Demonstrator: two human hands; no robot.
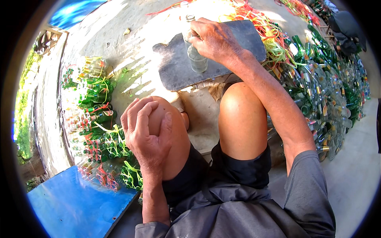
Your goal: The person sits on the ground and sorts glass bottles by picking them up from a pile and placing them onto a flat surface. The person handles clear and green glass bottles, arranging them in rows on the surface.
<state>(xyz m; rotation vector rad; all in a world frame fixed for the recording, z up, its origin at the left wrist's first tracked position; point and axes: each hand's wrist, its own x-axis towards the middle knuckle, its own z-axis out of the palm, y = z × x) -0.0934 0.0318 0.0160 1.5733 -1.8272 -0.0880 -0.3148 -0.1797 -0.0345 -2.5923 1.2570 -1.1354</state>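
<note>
My right hand is closed at the top of a clear glass bottle, its fingers hiding the bottle's neck. That bottle stands upright on a dark, worn board in front of my knees. Just behind it another clear bottle shows its mouth and neck above my fingers; how far it touches my hand is hidden. My left hand lies over my left knee, fingers stretched out and holding nothing.
Rows of bottles tied with coloured straps stand to the left. A big heap of green and clear bottles fills the right side. Tangled red and yellow straps lie behind the board. A blue panel sits at lower left.
</note>
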